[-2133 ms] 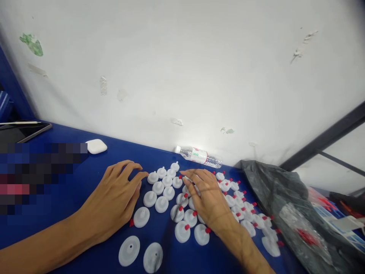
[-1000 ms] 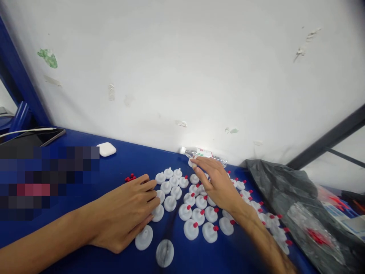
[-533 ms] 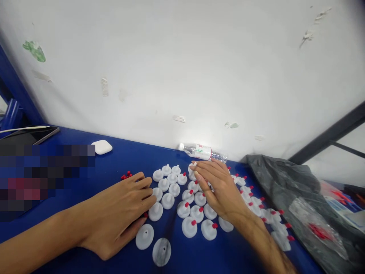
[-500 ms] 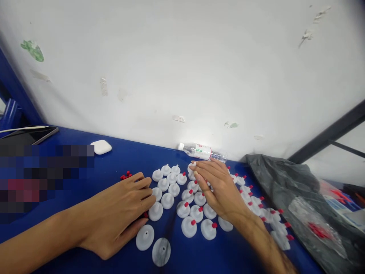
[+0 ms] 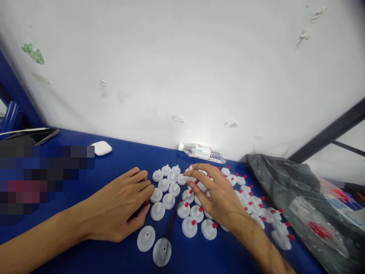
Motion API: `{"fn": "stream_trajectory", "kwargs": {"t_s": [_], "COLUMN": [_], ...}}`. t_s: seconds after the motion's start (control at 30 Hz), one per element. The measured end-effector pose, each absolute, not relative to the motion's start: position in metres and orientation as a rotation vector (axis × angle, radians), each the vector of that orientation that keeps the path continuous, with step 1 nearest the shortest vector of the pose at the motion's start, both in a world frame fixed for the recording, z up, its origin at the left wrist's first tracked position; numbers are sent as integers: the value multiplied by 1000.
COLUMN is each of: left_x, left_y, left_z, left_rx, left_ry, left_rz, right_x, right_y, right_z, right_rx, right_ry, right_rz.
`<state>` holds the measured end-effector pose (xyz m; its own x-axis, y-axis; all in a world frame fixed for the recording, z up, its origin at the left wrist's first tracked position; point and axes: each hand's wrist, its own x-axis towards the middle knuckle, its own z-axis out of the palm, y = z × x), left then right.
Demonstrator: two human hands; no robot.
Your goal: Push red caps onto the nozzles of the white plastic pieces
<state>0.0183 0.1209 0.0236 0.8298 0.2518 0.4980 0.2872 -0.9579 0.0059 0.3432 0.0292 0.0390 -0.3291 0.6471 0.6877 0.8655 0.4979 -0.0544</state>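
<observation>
Several white plastic discs with a short stem [image 5: 168, 200] stand on the blue table, some bare and some with a red cap [image 5: 193, 222] on the stem. My left hand [image 5: 122, 205] is beside the left group, its thumb and index finger pinching a small red cap [image 5: 146, 203]. Curved over the middle group, my right hand [image 5: 218, 192] has its fingers apart, with thumb and index tips beside a red-capped disc [image 5: 181, 179]. It hides some discs beneath it. Two discs [image 5: 162, 252] lie near the front with their holes showing.
A plastic bottle [image 5: 202, 152] lies against the white wall. A white case [image 5: 102, 148] and a phone [image 5: 47, 136] are at the left. On the right, a clear bag of red pieces [image 5: 321, 230] rests on dark grey plastic sheeting [image 5: 273, 171].
My right hand has shifted slightly left and down, and its fingers have spread. My left hand's thumb has risen towards its index finger, and the red cap between them shows more clearly.
</observation>
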Motion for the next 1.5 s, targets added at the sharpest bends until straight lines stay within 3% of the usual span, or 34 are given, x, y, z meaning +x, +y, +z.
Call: {"fn": "stream_trajectory", "kwargs": {"t_s": [0.4, 1.5], "left_x": [32, 32], "left_y": [141, 126], "left_z": [-4, 10], "left_rx": [-2621, -2622], "left_ry": [-328, -233], "left_rz": [-1070, -1363], "right_x": [313, 299], "right_y": [14, 9], "right_z": [54, 39], "right_rx": [-1067, -990], "right_ry": [-2199, -2204], "right_rz": [-380, -256]}}
